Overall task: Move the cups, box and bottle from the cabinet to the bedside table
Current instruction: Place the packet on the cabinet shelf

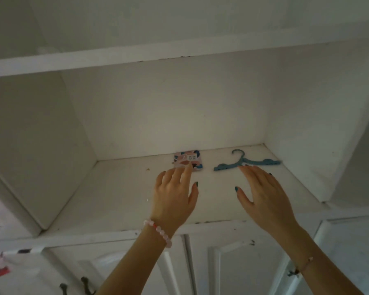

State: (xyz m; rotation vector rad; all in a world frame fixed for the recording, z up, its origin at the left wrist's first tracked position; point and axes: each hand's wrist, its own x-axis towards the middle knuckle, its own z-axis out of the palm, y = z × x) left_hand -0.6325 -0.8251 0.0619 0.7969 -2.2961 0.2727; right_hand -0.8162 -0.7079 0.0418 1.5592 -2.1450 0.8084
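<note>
Left hand: fingers straight, slightly spread, holding nothing. The index tip meets the near edge of the flat patterned box, which lies straight ahead, deep on the cabinet shelf. Right hand: equally open and empty, farther from the box, just short of a blue hanger.

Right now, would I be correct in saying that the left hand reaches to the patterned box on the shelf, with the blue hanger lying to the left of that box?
Not quite. The blue hanger lies to the right of the patterned box, not to its left, as the head view shows. The rest holds: the left hand reaches to that box on the shelf.
</note>
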